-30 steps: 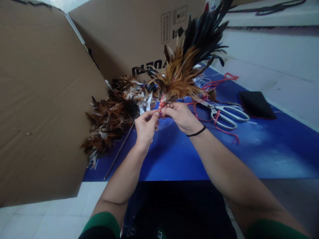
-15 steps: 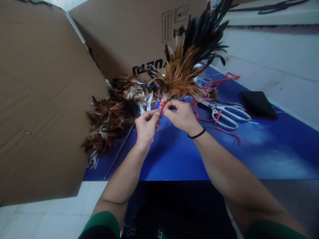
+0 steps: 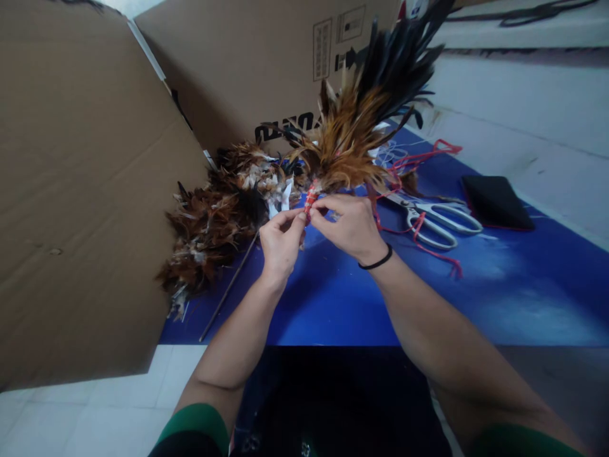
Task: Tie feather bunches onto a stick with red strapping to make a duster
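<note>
A bunch of brown and black feathers (image 3: 354, 136) stands tilted up and to the right above my hands. Red cord is wound around its short handle (image 3: 311, 193), with paler gaps between the turns. My left hand (image 3: 281, 244) pinches the lower end of this handle between thumb and forefinger. From the other side my right hand (image 3: 349, 225), with a black band on the wrist, has its thumb and forefinger closed at the wrapped part. Whether a loose cord end lies between those fingertips is too small to tell.
Loose brown feathers (image 3: 209, 222) are heaped at the left beside a thin stick (image 3: 231, 285). Scissors (image 3: 435, 222), tangled red cord (image 3: 440, 149) and a flat black object (image 3: 497, 202) lie at the right on the blue table (image 3: 342, 304). Cardboard (image 3: 90, 190) walls the left and back.
My right fingers have shifted slightly at the wrapped handle. The feather bunch stays in my left hand, and the whole view has moved a little.
</note>
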Demonstrator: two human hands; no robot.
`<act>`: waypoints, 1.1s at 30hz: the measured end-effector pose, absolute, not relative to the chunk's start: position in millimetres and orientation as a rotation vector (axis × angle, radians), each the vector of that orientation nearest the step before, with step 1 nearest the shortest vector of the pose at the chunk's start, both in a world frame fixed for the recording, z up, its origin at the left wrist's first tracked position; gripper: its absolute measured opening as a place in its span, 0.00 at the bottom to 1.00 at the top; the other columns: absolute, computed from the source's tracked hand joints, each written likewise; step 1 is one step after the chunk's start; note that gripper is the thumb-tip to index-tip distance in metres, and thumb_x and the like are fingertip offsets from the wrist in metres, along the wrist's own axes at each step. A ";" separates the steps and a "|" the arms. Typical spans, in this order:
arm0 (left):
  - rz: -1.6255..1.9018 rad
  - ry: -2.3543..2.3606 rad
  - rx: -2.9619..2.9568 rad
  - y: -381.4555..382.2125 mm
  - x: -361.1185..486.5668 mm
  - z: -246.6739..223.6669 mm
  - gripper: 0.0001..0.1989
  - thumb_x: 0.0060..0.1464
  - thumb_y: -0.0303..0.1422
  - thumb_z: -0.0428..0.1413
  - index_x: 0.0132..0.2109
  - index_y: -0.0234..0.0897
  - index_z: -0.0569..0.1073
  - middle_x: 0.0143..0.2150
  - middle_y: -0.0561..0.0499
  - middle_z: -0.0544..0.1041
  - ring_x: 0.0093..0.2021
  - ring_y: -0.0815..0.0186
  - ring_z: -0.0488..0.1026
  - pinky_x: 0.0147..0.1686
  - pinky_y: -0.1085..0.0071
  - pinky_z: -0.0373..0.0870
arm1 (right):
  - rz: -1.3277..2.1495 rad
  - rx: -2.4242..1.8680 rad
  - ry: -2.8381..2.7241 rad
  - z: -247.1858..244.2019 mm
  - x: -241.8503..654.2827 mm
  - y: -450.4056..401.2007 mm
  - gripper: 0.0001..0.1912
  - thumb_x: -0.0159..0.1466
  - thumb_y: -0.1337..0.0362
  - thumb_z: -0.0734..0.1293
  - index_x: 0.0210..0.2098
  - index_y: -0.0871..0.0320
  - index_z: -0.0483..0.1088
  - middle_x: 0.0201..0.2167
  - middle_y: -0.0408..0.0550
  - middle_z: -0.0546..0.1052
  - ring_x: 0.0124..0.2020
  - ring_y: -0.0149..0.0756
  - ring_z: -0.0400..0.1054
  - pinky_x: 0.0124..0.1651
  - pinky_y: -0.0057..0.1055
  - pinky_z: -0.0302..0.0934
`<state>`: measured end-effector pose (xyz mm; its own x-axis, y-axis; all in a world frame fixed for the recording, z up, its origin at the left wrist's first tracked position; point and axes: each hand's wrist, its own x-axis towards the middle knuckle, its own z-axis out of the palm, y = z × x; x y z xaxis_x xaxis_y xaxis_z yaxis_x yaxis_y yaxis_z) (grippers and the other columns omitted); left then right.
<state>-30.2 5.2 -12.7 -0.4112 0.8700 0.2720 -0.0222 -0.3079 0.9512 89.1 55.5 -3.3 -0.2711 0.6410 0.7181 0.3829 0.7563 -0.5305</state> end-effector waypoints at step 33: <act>1.719 1.183 0.963 2.9 -27.1 -5.6 0.13 0.43 0.37 0.64 0.35 0.32 0.79 0.23 0.53 0.72 0.15 0.79 0.58 0.14 0.78 0.48 | 0.534 -0.857 -1.584 -3.1 83.9 54.8 0.06 0.53 0.66 0.65 0.21 0.55 0.72 0.22 0.43 0.77 0.27 0.35 0.71 0.37 0.33 0.65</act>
<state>-27.1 2.9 -5.6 -0.3725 0.9179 0.1370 -0.1996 -0.2234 0.9541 83.9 54.8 -3.1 -0.0320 0.7720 0.6348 0.2306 0.6237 -0.7469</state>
